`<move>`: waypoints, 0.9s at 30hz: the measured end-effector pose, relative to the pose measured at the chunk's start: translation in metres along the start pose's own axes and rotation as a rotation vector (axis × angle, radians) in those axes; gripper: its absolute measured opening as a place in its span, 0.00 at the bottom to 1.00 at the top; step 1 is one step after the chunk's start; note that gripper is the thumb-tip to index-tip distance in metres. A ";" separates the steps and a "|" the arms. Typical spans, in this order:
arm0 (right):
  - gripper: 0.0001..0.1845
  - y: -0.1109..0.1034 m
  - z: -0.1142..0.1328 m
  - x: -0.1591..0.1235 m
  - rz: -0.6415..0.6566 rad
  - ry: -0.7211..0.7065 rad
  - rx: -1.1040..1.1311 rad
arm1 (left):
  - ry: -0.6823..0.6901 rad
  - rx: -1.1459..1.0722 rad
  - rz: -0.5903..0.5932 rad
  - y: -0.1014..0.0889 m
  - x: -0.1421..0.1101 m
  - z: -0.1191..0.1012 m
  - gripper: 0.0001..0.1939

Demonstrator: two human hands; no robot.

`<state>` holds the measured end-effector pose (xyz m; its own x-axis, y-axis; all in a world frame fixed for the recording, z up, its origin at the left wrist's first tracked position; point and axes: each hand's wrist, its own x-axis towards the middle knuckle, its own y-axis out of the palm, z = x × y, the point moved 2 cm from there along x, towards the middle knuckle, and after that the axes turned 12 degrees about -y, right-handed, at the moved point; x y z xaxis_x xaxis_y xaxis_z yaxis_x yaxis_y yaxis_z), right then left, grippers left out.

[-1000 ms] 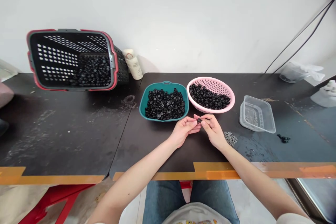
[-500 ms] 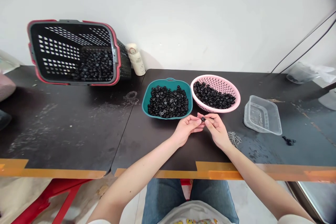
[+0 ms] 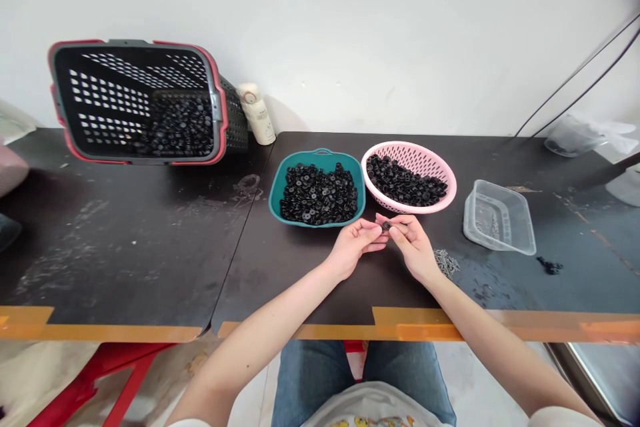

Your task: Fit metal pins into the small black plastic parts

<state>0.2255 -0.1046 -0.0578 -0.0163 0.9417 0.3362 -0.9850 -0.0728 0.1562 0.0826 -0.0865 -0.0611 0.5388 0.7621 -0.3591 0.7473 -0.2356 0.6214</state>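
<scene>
head view: your left grip and right grip are together, both clamped on a small black part midway between them. keep that pinch firm and steady over the desk, with the teal tray at ten o'clock and the pink colander at one o'clock.

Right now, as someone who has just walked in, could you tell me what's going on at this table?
The left hand and right hand hold a small black piece between their fingertips above a dark table. Just beyond them sit a teal tray and a pink basket, both holding similar black pieces. A clear plastic tub lies to the right, near a small heap of metal pins. At the far left, a tilted crate holds more black pieces.
</scene>
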 end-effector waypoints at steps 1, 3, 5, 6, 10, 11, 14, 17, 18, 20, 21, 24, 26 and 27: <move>0.13 0.000 0.000 0.000 0.005 0.001 -0.005 | -0.002 -0.001 -0.002 0.000 0.000 0.000 0.17; 0.14 0.001 0.000 0.000 0.014 -0.001 -0.006 | -0.001 -0.001 -0.003 0.000 0.000 0.000 0.16; 0.13 0.001 0.000 0.000 0.017 -0.006 0.003 | 0.005 -0.002 -0.003 0.000 0.000 0.001 0.16; 0.12 0.001 0.000 0.000 0.017 -0.008 0.010 | 0.008 -0.004 -0.003 0.000 0.000 0.001 0.16; 0.11 0.001 0.001 0.000 0.009 -0.009 0.033 | 0.014 0.000 0.005 0.000 0.000 0.000 0.15; 0.11 0.000 0.001 0.000 0.006 -0.009 0.034 | 0.016 0.003 0.007 0.000 0.000 0.000 0.15; 0.11 -0.001 0.001 0.000 0.002 -0.009 0.026 | 0.017 0.009 0.005 0.000 -0.001 0.000 0.16; 0.12 -0.001 0.000 0.000 0.009 -0.006 0.011 | 0.013 0.016 -0.003 0.001 -0.001 0.000 0.17; 0.12 -0.001 0.000 -0.001 0.013 -0.004 0.006 | 0.013 0.019 -0.005 0.000 -0.001 0.000 0.17; 0.11 0.000 0.000 -0.001 0.022 -0.002 0.002 | 0.014 0.023 -0.005 0.000 -0.001 0.000 0.17; 0.11 0.000 -0.001 -0.001 0.026 -0.004 0.006 | 0.016 0.023 -0.003 0.000 -0.001 0.000 0.16; 0.10 0.000 -0.001 -0.002 0.034 -0.007 0.010 | 0.021 0.023 -0.002 -0.002 0.000 0.002 0.17; 0.12 0.000 -0.001 -0.001 0.032 -0.001 -0.002 | 0.024 0.024 -0.007 -0.002 0.000 0.002 0.17; 0.13 0.000 -0.002 -0.001 0.030 0.003 -0.007 | 0.025 0.026 -0.008 -0.002 0.000 0.002 0.17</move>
<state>0.2250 -0.1053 -0.0597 -0.0466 0.9400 0.3379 -0.9853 -0.0989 0.1395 0.0821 -0.0873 -0.0638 0.5227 0.7789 -0.3465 0.7617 -0.2442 0.6001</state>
